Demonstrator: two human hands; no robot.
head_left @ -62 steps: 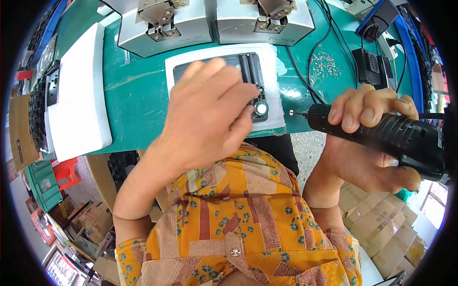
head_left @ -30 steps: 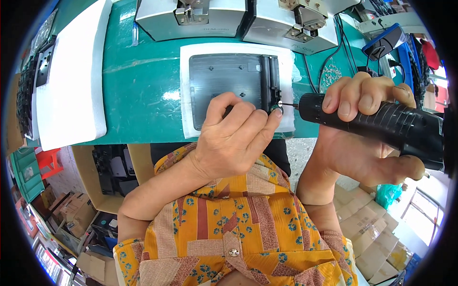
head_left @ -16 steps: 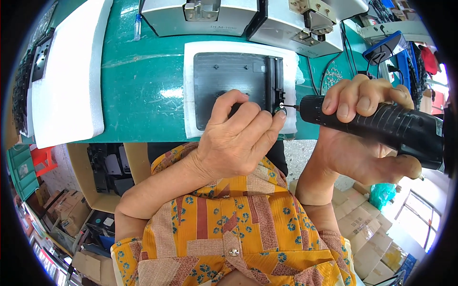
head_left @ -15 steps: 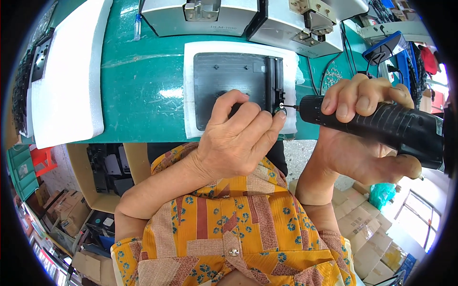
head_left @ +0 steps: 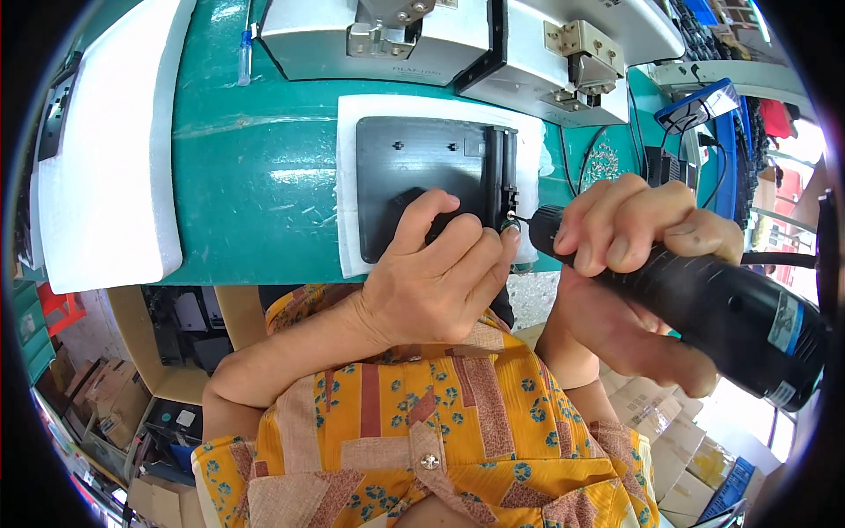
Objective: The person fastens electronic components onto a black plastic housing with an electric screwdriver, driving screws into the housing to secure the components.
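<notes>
A flat black panel [head_left: 422, 167] with a hinge-like bar [head_left: 503, 167] along its right side lies on a white foam sheet [head_left: 349, 176]. My left hand [head_left: 436, 277] rests over the panel's near right corner, fingers curled. One fingertip presses beside the bar's near end, by a small round part; what the curled fingers hold is hidden. A black electric screwdriver [head_left: 695, 290] is gripped in my right hand [head_left: 629, 238], lying nearly sideways. Its thin bit [head_left: 521, 218] points left and meets the bar's near end, right beside my left fingertip.
Two grey metal machines [head_left: 378, 57] with brackets stand at the far side of the green table [head_left: 255, 194]. White foam [head_left: 114, 176] lies at the left, near a blue-capped tube [head_left: 245, 57]. Small screws [head_left: 603, 165] and cables lie at the right. An open carton [head_left: 167, 383] sits below.
The screwdriver's back end has swung down and nearer, so the tool slants more, with my right hand turning along. My left hand stays at the panel corner. The whole view has shifted slightly.
</notes>
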